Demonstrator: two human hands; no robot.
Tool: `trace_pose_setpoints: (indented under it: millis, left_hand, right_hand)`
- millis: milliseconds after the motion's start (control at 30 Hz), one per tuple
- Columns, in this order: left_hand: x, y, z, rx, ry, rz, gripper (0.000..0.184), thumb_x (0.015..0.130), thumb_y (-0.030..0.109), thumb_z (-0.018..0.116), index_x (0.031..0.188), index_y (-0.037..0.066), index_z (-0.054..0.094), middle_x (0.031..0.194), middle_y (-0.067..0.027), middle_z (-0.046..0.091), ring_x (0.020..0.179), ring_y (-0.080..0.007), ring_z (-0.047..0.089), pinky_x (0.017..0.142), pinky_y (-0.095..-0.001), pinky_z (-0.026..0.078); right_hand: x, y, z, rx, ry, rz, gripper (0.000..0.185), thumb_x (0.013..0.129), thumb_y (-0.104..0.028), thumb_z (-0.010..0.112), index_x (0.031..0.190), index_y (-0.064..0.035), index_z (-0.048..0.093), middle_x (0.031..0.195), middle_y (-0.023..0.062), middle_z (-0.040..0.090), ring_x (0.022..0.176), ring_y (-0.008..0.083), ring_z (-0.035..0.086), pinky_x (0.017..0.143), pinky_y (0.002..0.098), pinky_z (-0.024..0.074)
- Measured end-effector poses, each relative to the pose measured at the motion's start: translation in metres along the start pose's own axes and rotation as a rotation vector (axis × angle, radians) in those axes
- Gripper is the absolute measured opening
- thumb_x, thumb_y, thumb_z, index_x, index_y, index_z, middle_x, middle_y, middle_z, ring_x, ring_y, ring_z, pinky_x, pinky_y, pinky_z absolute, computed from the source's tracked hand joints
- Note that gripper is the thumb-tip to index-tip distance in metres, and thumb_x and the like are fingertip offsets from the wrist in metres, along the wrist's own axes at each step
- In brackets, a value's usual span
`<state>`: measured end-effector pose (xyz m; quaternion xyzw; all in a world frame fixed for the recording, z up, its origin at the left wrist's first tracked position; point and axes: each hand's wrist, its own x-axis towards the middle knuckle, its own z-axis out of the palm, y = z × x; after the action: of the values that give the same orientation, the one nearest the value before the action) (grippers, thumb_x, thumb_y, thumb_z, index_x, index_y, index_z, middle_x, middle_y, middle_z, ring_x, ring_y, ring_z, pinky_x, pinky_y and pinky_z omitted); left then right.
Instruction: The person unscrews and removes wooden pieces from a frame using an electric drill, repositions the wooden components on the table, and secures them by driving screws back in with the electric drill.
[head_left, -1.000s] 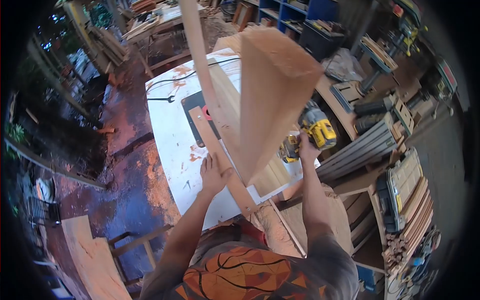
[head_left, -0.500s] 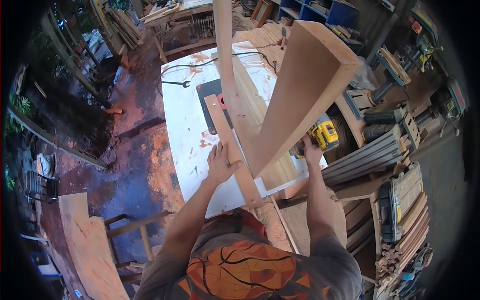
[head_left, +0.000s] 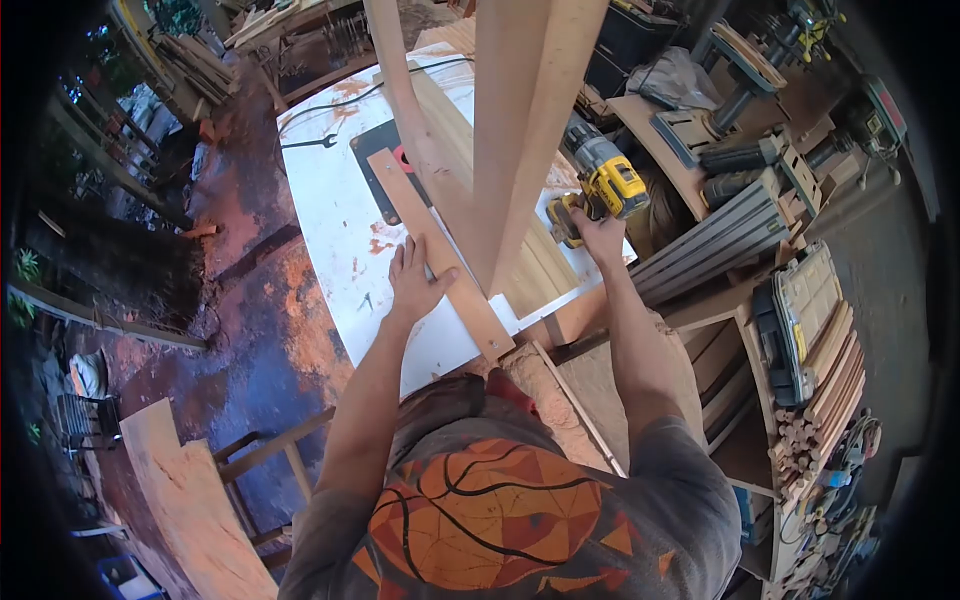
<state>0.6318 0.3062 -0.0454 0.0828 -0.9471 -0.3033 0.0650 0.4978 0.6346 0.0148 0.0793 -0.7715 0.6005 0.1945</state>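
Observation:
My left hand (head_left: 418, 285) lies with its fingers spread on the white tabletop (head_left: 335, 225), its thumb against a narrow wooden strip (head_left: 425, 240) that has a screw at each end. My right hand (head_left: 602, 235) is closed around the handle of a yellow and black cordless drill (head_left: 612, 188), on the right side of the table. Between the hands, a tall wooden board (head_left: 515, 120) rises toward the camera and hides part of the table. Beside the strip, a black plate (head_left: 372, 172) with a red ring is set in the tabletop.
A wrench (head_left: 312, 143) and a black cable lie at the table's far left. Another long timber (head_left: 395, 60) stands beyond the tall board. To the right are drill presses (head_left: 880, 130), a tool case (head_left: 790, 325) and stacked wood (head_left: 835, 385). Sawdust covers parts of the floor.
The camera view has shifted, and the tall board appears more upright. The drill in my right hand is raised and shows more fully. My left hand stays by the strip.

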Motion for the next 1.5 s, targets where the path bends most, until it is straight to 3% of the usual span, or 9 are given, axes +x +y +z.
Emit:
trace_pose_setpoints:
  millis: [267,333,467,567,667,733,867,1367,1500]
  left_hand:
    - [-0.001,-0.004,0.000,0.015,-0.008,0.000,0.108,0.080,0.066,0.068,0.156,0.000,0.028,0.160,-0.0300,0.024,0.149,-0.0479,0.018,0.121,-0.0534,0.013]
    - [0.000,-0.002,-0.001,0.010,-0.004,-0.012,0.109,0.080,0.066,0.068,0.156,0.000,0.028,0.161,-0.0300,0.023,0.149,-0.0478,0.017,0.121,-0.0533,0.013]
    - [0.005,-0.002,-0.005,-0.009,-0.042,-0.025,0.111,0.079,0.066,0.069,0.156,-0.001,0.026,0.161,-0.0303,0.022,0.149,-0.0486,0.016,0.121,-0.0546,0.012]
    - [0.021,-0.001,-0.011,-0.013,-0.046,-0.051,0.112,0.079,0.065,0.070,0.156,-0.002,0.025,0.161,-0.0301,0.021,0.150,-0.0492,0.014,0.121,-0.0554,0.010]
    - [0.024,-0.002,-0.012,-0.010,-0.050,-0.040,0.113,0.078,0.064,0.070,0.156,-0.002,0.024,0.162,-0.0298,0.020,0.150,-0.0497,0.011,0.121,-0.0569,0.007]
    - [0.016,-0.003,-0.016,-0.006,-0.046,0.006,0.113,0.077,0.064,0.071,0.156,-0.002,0.024,0.162,-0.0298,0.020,0.151,-0.0499,0.010,0.121,-0.0581,0.005]
    - [-0.004,0.004,-0.008,0.006,-0.133,0.045,0.115,0.077,0.067,0.070,0.157,-0.001,0.021,0.162,-0.0299,0.018,0.150,-0.0519,0.009,0.119,-0.0628,0.003]
    - [0.026,-0.013,-0.019,0.010,-0.181,0.102,0.118,0.076,0.069,0.071,0.158,-0.001,0.021,0.163,-0.0328,0.012,0.151,-0.0506,0.003,0.119,-0.0625,-0.001]
    - [0.026,-0.010,-0.022,0.006,-0.157,0.095,0.118,0.075,0.067,0.073,0.157,0.000,0.023,0.162,-0.0327,0.014,0.151,-0.0499,0.004,0.120,-0.0611,0.000]
  right_hand:
    - [-0.027,-0.009,-0.028,-0.238,0.102,0.152,0.051,0.078,-0.012,0.076,0.123,0.0064,0.060,0.111,0.0151,0.069,0.100,0.0209,0.065,0.089,0.0330,0.0522]
    - [-0.060,-0.035,-0.028,0.068,0.283,0.179,0.060,0.079,-0.016,0.074,0.133,0.0040,0.056,0.120,0.0139,0.064,0.108,0.0250,0.061,0.091,0.0386,0.0512]
    - [-0.116,-0.101,0.015,-0.060,-0.084,-0.061,0.071,0.081,-0.012,0.077,0.144,0.0031,0.045,0.129,0.0180,0.059,0.111,0.0227,0.061,0.091,0.0360,0.0530]
    - [-0.105,-0.143,0.057,-0.083,-0.117,-0.181,0.066,0.081,-0.012,0.078,0.139,0.0019,0.051,0.123,0.0168,0.063,0.108,0.0232,0.063,0.089,0.0355,0.0532]
    - [-0.097,-0.147,0.072,-0.008,-0.311,0.040,0.049,0.082,-0.013,0.076,0.126,0.0014,0.062,0.109,0.0146,0.070,0.100,0.0215,0.068,0.085,0.0348,0.0536]
    - [-0.099,-0.144,0.078,0.003,-0.388,0.106,0.042,0.081,-0.017,0.075,0.115,0.0043,0.062,0.085,0.0150,0.073,0.077,0.0212,0.072,0.071,0.0343,0.0555]
    - [-0.103,-0.162,0.079,-0.054,-0.339,0.173,0.032,0.083,-0.017,0.072,0.106,0.0039,0.067,0.076,0.0127,0.072,0.066,0.0194,0.071,0.064,0.0325,0.0546]
    - [-0.158,-0.140,0.059,-0.269,-0.256,0.153,0.052,0.084,-0.019,0.075,0.129,0.0027,0.059,0.105,0.0155,0.071,0.087,0.0234,0.071,0.079,0.0341,0.0558]
    - [-0.229,-0.135,0.037,-0.668,-0.422,0.161,0.059,0.082,-0.035,0.078,0.128,-0.0020,0.061,0.114,0.0213,0.065,0.106,0.0374,0.062,0.091,0.0453,0.0510]
